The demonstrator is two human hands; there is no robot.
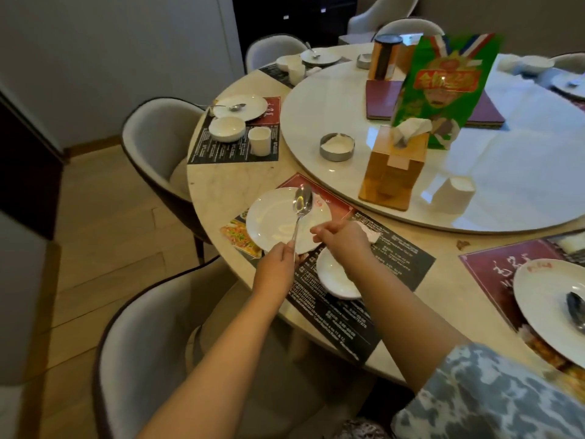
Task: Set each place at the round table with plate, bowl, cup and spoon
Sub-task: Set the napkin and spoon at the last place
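Single head view, looking forward-down, close over round table (221, 191) edge.

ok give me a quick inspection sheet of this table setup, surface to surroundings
surface: round pale marble table with a white turntable in the middle
job's things: white round plate and white bowl on the dark printed placemat at the near place; metal spoon held over the plate; no cup at this place; white cup lies on the turntable
clutter: wooden tissue box, green paper bag, steel ashtray
fingers: left hand pinches the spoon handle; right hand rests at the plate's edge, its grip unclear
cables: nothing seen
surroundings: grey padded chairs, wooden floor, other places laid
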